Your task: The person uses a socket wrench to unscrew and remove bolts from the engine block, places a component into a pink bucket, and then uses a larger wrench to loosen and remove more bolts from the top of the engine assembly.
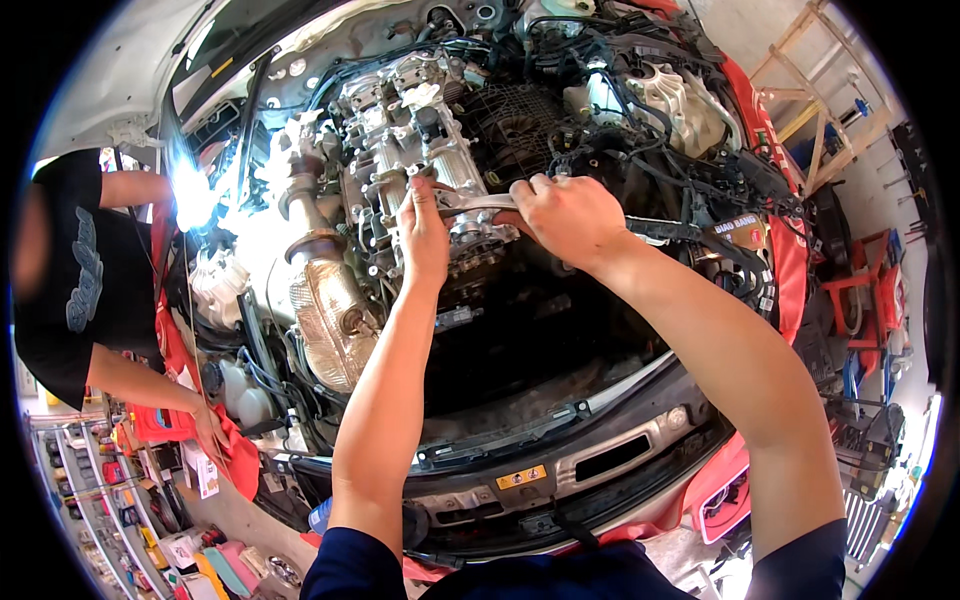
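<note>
I look down into an open car engine bay. My right hand [572, 215] grips the shaft of a silver wrench [478, 203] that lies across the top of the bare metal engine head [420, 130]. My left hand [424, 235] rests on the wrench's head end, thumb pressed on it, fingers down against the engine. Both forearms reach in from the lower edge over the black front crossmember [560, 420].
Another person in a black shirt [75, 270] stands at the left by a bright work lamp [192, 195]. A heat-shielded exhaust part [325, 310] sits left of my hands. Black hoses and wiring [700, 170] crowd the right. Red tool racks [870, 290] stand far right.
</note>
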Demonstrator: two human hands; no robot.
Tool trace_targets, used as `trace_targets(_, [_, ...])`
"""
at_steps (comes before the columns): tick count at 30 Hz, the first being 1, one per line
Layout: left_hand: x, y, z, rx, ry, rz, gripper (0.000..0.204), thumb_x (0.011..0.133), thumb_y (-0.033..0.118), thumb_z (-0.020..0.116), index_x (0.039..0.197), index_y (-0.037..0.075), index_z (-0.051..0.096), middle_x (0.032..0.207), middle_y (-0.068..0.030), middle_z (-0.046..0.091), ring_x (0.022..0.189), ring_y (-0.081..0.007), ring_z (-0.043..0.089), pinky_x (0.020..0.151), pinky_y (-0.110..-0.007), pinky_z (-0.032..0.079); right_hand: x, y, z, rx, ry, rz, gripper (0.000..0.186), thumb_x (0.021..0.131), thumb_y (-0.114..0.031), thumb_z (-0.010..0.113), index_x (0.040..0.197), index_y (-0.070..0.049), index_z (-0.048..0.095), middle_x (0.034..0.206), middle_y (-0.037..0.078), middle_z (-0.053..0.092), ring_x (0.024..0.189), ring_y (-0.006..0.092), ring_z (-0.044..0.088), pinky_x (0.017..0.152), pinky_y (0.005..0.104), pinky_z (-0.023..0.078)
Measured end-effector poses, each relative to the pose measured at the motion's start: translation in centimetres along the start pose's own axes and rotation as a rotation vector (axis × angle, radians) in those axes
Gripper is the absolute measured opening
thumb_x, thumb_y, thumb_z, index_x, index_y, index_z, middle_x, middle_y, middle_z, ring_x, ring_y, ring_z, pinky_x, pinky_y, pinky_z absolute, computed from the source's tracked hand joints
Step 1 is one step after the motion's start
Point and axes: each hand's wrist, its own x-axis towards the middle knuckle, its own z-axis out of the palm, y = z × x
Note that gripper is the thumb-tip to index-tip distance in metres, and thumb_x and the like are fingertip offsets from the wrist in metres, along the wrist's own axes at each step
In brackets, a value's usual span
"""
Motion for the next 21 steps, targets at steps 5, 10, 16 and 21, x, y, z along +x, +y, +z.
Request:
trace_targets(5, [0.1,-0.1,0.4,-0.062,0.136,-0.037,0.051,0.103,0.045,0.037,0.087,0.001,0.058,0.065,-0.0024,0.053,0.055,-0.0073,0.045,0.054,-0.023,0.039,0.5,0.3,-0.8,0.076,-0.026,-0.045,0.025,0.093,-0.025,0.053,0.088,-0.002,0.059,0.081,0.014,0.067,0.070,0.0296,0.069,0.061,0.0400,0.057])
trace_targets(10, [-0.3,-1.2,-0.4,-0.166,0.079,-0.034,0.040,0.103,0.036,0.039,0.085,0.005,0.055,0.076,-0.0027,0.056,0.061,-0.0112,0.050,0.057,-0.028,0.042,0.1,-1.8,-1.5,0.046,-0.141,0.067,0.011,0.088,-0.017,0.054,0.091,-0.006,0.056,0.080,0.009,0.064,0.072,0.0248,0.069,0.059,0.0369,0.056])
trace_targets(16, [0.3,-3.1,-2.5,-0.276,-0.130,0.013,0.041,0.101,0.042,0.040,0.082,0.007,0.052,0.070,-0.0045,0.053,0.066,-0.0148,0.051,0.063,-0.029,0.040,-1.9,-8.0,-4.7,0.205,-0.221,0.285,0.015,0.087,-0.015,0.056,0.095,-0.003,0.059,0.078,0.011,0.067,0.068,0.0254,0.070,0.055,0.0347,0.056])
trace_targets(21, [0.3,-1.3,-0.8,-0.253,-0.092,-0.102,0.038,0.100,0.036,0.039,0.081,0.006,0.053,0.070,-0.0037,0.054,0.058,-0.0119,0.048,0.053,-0.028,0.038,-2.0,-5.6,-2.5,0.089,-0.018,0.282,0.029,0.093,-0.034,0.055,0.098,-0.006,0.059,0.072,0.010,0.062,0.063,0.0257,0.067,0.056,0.0391,0.055])
